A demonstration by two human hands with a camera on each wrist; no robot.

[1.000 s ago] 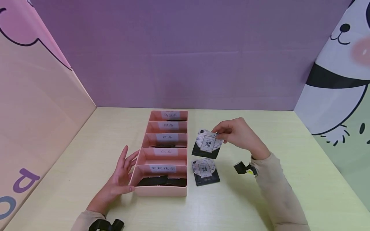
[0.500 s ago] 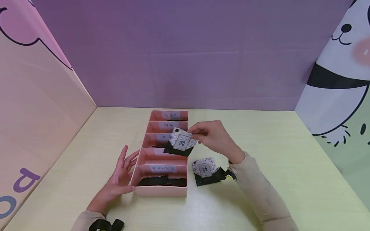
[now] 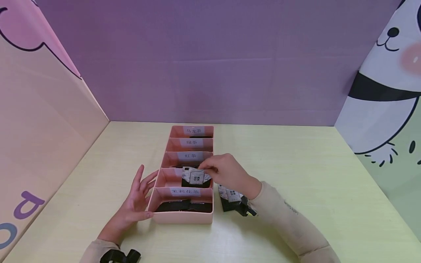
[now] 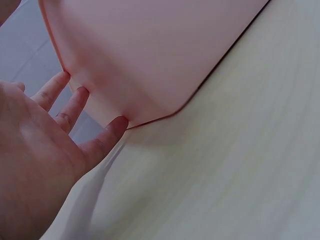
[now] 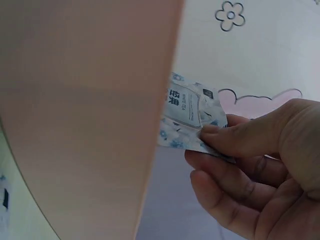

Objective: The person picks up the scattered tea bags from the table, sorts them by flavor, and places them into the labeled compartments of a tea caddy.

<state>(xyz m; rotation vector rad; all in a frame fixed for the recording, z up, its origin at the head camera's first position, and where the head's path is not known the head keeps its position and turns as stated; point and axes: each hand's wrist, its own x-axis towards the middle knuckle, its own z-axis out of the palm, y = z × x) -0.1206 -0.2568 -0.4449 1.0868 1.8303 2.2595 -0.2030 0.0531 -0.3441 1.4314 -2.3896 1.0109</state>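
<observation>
My right hand (image 3: 230,174) pinches the top right corner of a white tea bag sachet (image 3: 196,179), patterned with a black lower band. The sachet's lower edge dips into the second-nearest compartment of a pink divided box (image 3: 182,218). In the right wrist view, thumb and fingers grip the sachet (image 5: 184,112), partly hidden behind the box wall (image 5: 90,110). My left hand (image 3: 135,202) stands at the box's left side, fingers spread, thumb by the front corner. Its fingertips (image 4: 120,121) touch the box's outer wall (image 4: 145,55) in the left wrist view.
A second matching sachet (image 3: 229,195) lies on the table right of the box, partly covered by the right wrist camera (image 3: 245,207). Black sachets (image 3: 184,206) fill the nearest compartment. Labelled dividers separate the compartments. A purple panel (image 3: 210,65) stands behind the table.
My right hand has carried the sachet leftward from above the table over the box, then down into the second-nearest compartment. The left hand has stayed at the box's side.
</observation>
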